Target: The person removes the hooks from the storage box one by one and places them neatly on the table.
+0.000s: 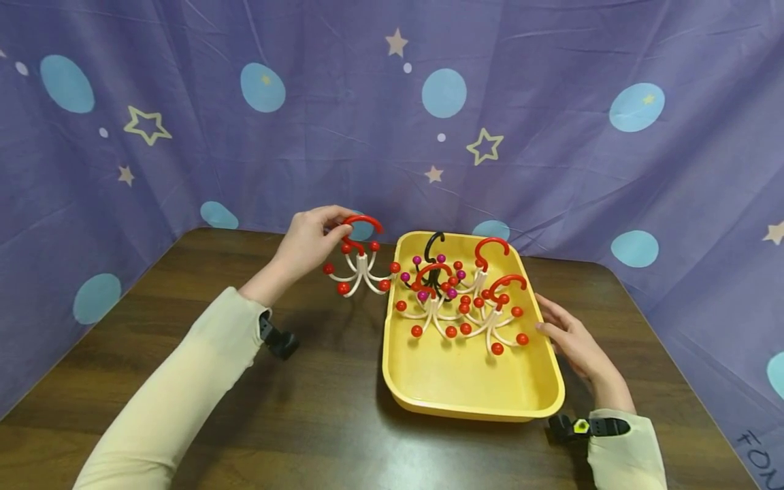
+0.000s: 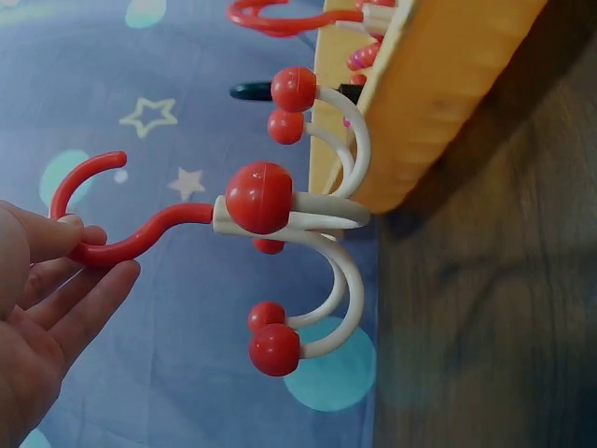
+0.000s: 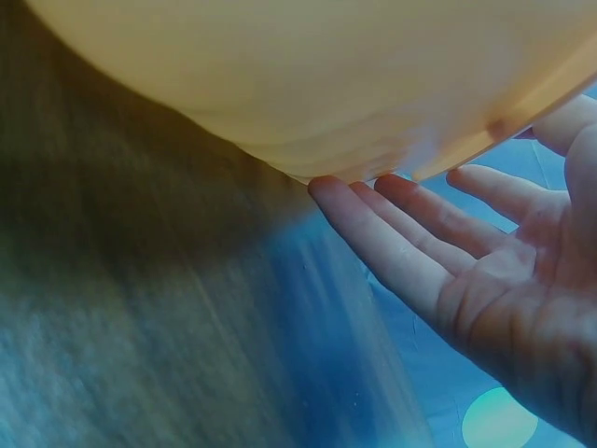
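Big dark letters (image 1: pixel 761 460) stand on the purple cloth (image 1: pixel 539 61), low on the right side. They look like "FON", and the edge cuts them off. The black strap (image 1: pixel 608 427) has a yellow mark (image 1: pixel 580 427), too small to read.

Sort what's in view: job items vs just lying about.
Likely job:
- white plastic hanger with red hook and balls, pinched by left hand
- yellow rectangular plastic tray, right hand against its side
- in tray: three matching hangers, black plastic hanger with magenta balls

Just there:
- dark wooden table
- purple star-print cloth
- black wrist straps, worn
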Demonstrator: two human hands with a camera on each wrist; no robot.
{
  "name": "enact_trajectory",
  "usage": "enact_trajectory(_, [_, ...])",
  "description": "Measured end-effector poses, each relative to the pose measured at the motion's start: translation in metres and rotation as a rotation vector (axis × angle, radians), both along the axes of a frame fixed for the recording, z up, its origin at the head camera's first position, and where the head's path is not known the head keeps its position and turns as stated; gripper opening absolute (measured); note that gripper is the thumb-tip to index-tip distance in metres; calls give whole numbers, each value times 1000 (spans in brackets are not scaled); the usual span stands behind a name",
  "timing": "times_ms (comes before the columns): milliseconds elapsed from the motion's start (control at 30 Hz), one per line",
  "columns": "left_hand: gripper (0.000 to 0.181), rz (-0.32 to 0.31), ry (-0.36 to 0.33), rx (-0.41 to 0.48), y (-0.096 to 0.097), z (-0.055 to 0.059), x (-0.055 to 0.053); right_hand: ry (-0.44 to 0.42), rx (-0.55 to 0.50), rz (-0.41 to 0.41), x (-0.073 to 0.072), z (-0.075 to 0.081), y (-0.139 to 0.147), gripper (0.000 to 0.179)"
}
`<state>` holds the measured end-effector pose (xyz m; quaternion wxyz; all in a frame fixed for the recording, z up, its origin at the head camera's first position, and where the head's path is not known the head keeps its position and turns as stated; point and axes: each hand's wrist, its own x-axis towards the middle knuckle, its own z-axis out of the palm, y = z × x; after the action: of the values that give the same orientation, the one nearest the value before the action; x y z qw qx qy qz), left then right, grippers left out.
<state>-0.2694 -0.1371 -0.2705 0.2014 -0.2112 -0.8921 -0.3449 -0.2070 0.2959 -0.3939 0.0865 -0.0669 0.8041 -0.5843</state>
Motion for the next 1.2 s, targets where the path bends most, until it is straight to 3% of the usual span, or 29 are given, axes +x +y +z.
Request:
enact_trajectory(200, [22,51,-17,36,-1,-7,-12,2,-8,-1,0,-1,1,63])
enact_trajectory(567, [23,86,-89,60,1,-19,-31,-3,-12,-5,0,-1,0,63])
enact_trajectory(867, [22,120,-54,78,1,-27,-45,-4,-12,-4,0,0,2,63])
enact_trajectory(1200, [22,128,-46,162,-3,-37,-55,4,-12,-1,-1,-3,2,62])
